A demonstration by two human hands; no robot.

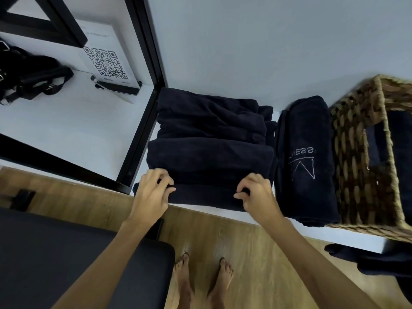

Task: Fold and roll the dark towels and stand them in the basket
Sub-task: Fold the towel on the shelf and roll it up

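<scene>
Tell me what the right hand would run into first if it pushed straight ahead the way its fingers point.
Probably the dark towel stack itself: the right hand already pinches its near edge, and the folded layers lie directly ahead.

Bare white shelf top lies open at 12 o'clock behind the stacked dark towels. At 9 to 10 o'clock a black metal frame post runs tight against the stack's left edge, blocking that side. At 3 o'clock a folded towel with stitched logo fills the strip between stack and wicker basket, touching both. Basket mouth open at 3 o'clock, dark cloth inside. At 6 o'clock, open wood floor; black padded bench crowds 7 o'clock.
</scene>
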